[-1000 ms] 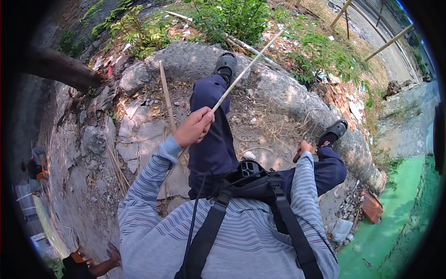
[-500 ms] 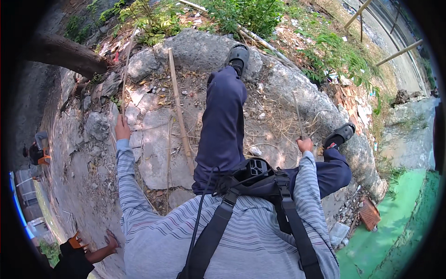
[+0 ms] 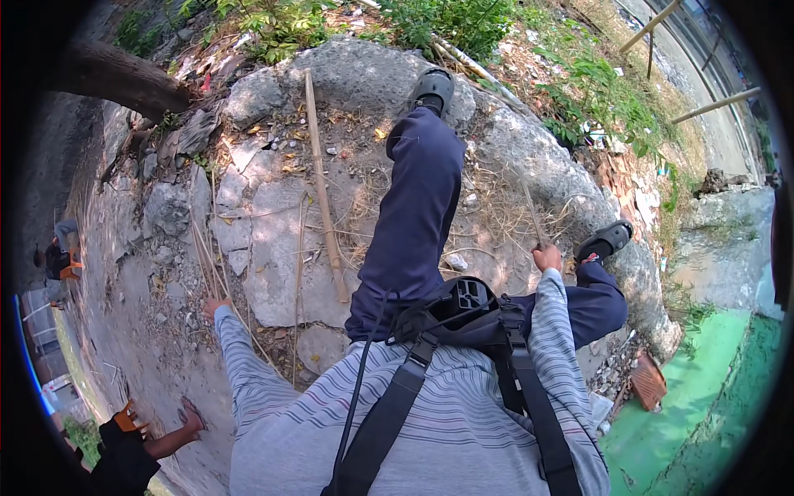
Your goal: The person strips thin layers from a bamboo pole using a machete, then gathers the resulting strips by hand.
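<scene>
At left, my left hand (image 3: 217, 306) is low beside my hip, at the near ends of several long thin bamboo strips (image 3: 208, 260). Its fingers are too small and overlapped to show whether they grip a strip. My right hand (image 3: 547, 257) is closed around what looks like a long narrow knife (image 3: 531, 207), its blade pointing away from me beside my right shoe. Between my left arm and outstretched left leg lies a thicker bamboo pole (image 3: 321, 186). Another thin strip (image 3: 301, 273) lies closer to me on the broken slab.
Pale shavings (image 3: 496, 217) litter the ground between my legs. A rough concrete rim (image 3: 538, 153) curves beyond my feet. A tree trunk (image 3: 124, 83) leans in at upper left. Other people (image 3: 62, 258) sit at left; one bare foot (image 3: 192, 417) is near my left side.
My left hand has come down and back toward my body, and the long strip it held upright no longer stands up. My left leg has shifted slightly right. My right hand stays nearly still.
</scene>
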`<state>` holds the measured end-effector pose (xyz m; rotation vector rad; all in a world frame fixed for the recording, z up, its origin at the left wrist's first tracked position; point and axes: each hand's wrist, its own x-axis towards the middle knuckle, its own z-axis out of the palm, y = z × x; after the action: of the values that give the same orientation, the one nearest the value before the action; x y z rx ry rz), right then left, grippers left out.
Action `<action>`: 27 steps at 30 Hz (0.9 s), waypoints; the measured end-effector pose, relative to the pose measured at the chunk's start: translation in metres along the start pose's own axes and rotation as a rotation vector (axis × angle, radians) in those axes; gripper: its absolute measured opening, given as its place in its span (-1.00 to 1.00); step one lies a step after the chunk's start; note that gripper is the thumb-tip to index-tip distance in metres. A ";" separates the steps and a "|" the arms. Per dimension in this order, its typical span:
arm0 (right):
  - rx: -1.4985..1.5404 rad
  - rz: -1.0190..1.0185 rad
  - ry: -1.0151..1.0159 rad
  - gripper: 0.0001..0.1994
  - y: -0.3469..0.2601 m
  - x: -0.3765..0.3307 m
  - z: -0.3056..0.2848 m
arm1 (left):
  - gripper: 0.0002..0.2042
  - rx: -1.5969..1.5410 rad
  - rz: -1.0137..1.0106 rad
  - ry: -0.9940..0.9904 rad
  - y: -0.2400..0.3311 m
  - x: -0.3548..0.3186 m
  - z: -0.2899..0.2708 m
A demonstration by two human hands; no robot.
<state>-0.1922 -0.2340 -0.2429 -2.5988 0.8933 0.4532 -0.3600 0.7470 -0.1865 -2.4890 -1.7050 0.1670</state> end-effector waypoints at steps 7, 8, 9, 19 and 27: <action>-0.121 -0.002 -0.094 -0.64 -0.028 -0.027 -0.017 | -0.47 -0.217 0.456 -0.082 0.105 -0.125 0.071; -0.118 -0.010 -0.114 -0.62 -0.018 -0.022 -0.016 | -0.46 -0.300 0.546 -0.160 0.135 -0.146 0.084; -0.122 -0.002 -0.125 -0.60 -0.002 -0.017 -0.017 | -0.44 -0.264 0.543 -0.247 0.162 -0.175 0.100; -0.050 -0.033 -0.374 -0.59 -0.015 -0.046 0.011 | -0.54 0.070 0.696 -0.498 0.230 -0.280 0.151; 0.009 -0.014 -0.311 -0.53 0.006 -0.040 0.076 | -0.56 0.056 0.922 -0.498 0.270 -0.320 0.143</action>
<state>-0.2398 -0.1848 -0.2953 -2.4327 0.7665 0.8199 -0.2494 0.3573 -0.3640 -3.1392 -0.4590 0.9460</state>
